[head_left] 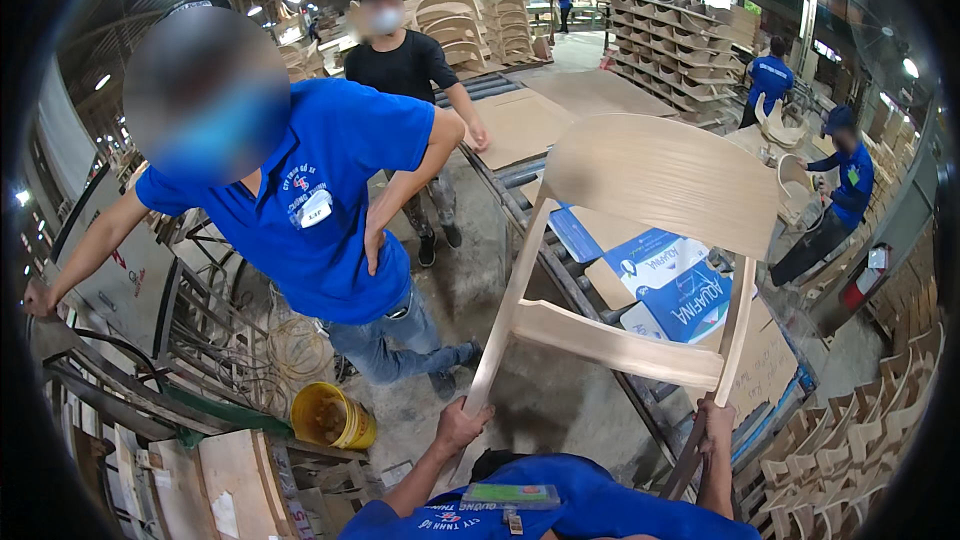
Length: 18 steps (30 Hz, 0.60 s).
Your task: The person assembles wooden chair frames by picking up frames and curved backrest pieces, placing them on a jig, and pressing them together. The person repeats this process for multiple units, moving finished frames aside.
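Note:
A pale wooden chair back frame (640,170) is held up in front of me, with a wide curved backrest at the top and a crossrail lower down between two long legs. My left hand (462,427) is closed round the lower part of its left leg. Round the right leg, below the crossrail, my right hand (716,425) is wrapped. Beyond the frame, blue and white cardboard pieces (665,280) show through the gap under the backrest. The lower ends of the legs are partly hidden by my hands and body.
A roller conveyor (510,178) carries flat brown cardboard (530,125). One person in a blue shirt (330,170) stands close at left; another in black (400,65) is behind. A yellow bucket (335,418) sits on the floor. Stacked curved wooden parts (850,450) rise at right.

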Each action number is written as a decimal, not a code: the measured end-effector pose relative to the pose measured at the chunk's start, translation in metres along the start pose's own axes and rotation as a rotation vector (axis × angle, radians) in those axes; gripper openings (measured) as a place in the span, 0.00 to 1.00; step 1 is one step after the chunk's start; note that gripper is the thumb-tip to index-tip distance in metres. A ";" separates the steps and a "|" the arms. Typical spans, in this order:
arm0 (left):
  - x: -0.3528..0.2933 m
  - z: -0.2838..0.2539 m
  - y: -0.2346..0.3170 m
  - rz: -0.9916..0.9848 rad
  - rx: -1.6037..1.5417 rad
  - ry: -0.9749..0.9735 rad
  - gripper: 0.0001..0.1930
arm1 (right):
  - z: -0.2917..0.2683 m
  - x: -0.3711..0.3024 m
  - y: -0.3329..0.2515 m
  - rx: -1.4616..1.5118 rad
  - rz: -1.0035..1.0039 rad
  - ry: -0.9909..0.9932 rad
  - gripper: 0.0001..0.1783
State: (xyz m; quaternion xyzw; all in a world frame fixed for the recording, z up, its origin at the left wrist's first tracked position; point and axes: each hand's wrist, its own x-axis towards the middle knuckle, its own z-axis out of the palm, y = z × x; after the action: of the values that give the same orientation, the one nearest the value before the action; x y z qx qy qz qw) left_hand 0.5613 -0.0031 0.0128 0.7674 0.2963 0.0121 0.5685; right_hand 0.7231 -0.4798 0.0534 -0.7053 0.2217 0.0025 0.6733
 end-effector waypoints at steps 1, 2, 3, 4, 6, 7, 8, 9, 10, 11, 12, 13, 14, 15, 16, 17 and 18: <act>0.006 0.000 0.001 -0.030 -0.036 -0.004 0.22 | 0.010 0.005 -0.008 -0.002 0.037 -0.017 0.18; 0.014 0.002 0.003 -0.045 -0.076 0.000 0.21 | 0.019 0.014 -0.018 -0.050 0.047 -0.007 0.17; 0.024 0.004 0.008 -0.057 -0.114 -0.005 0.20 | 0.029 0.022 -0.028 -0.040 0.006 -0.018 0.16; 0.035 0.006 0.010 -0.069 -0.153 -0.011 0.19 | 0.038 0.033 -0.035 -0.032 -0.036 -0.028 0.16; 0.062 0.006 0.016 -0.077 -0.198 -0.013 0.17 | 0.057 0.052 -0.054 -0.024 -0.099 -0.053 0.15; 0.074 0.007 0.020 -0.084 -0.221 -0.019 0.16 | 0.068 0.060 -0.066 -0.027 -0.121 -0.063 0.15; 0.086 0.008 0.026 -0.098 -0.265 -0.027 0.16 | 0.078 0.069 -0.079 -0.055 -0.146 -0.080 0.15; 0.100 0.009 0.033 -0.111 -0.307 -0.033 0.15 | 0.089 0.078 -0.092 -0.081 -0.172 -0.098 0.14; 0.113 0.008 0.039 -0.118 -0.348 -0.036 0.15 | 0.100 0.087 -0.103 -0.101 -0.201 -0.117 0.14; 0.122 0.005 0.042 -0.115 -0.341 -0.032 0.14 | 0.112 0.094 -0.112 -0.088 -0.211 -0.145 0.15; 0.135 0.005 0.048 -0.107 -0.342 -0.031 0.14 | 0.123 0.105 -0.122 -0.078 -0.230 -0.170 0.15; 0.148 0.006 0.054 -0.097 -0.347 -0.027 0.14 | 0.134 0.116 -0.134 -0.070 -0.255 -0.197 0.15; 0.159 0.007 0.059 -0.099 -0.375 -0.018 0.14 | 0.146 0.124 -0.144 -0.014 -0.252 -0.219 0.12; 0.168 0.006 0.063 -0.106 -0.399 -0.009 0.14 | 0.156 0.133 -0.152 -0.030 -0.261 -0.220 0.11; 0.178 0.004 0.068 -0.114 -0.424 0.000 0.15 | 0.168 0.142 -0.160 -0.046 -0.270 -0.221 0.11; 0.189 0.003 0.073 -0.107 -0.431 -0.002 0.15 | 0.179 0.151 -0.167 -0.061 -0.279 -0.223 0.11; 0.198 -0.001 0.075 -0.107 -0.436 0.000 0.15 | 0.191 0.159 -0.173 -0.063 -0.304 -0.262 0.11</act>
State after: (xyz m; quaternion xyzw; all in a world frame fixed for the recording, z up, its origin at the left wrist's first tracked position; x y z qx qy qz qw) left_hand 0.7572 0.0772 0.0162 0.6096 0.3272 0.0456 0.7206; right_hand 0.9772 -0.3484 0.1520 -0.7452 0.0229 -0.0003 0.6665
